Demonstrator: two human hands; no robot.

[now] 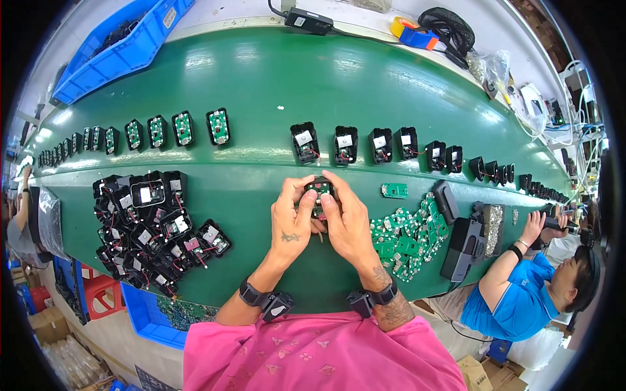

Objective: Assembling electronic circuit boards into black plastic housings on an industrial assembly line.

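Between my two hands, near the middle of the table, is a small black plastic housing (320,180) with a green circuit board at its opening. My left hand (290,212) closes round its left side, thumb on the board. From the right, my right hand (348,218) grips it, its thumb also pressing the board. A pile of similar black housings (145,225) with wires lies to the left. Loose green circuit boards (407,245) are heaped on the right, with a single board (394,190) lying above them.
Beyond my hands run rows of housings, board-fitted ones (183,129) left and open ones (345,144) right. A blue bin (111,62) stands far left. Right of the boards are a dark grey device (462,249) and a person in blue (521,296). The green table (261,78) spans the view.
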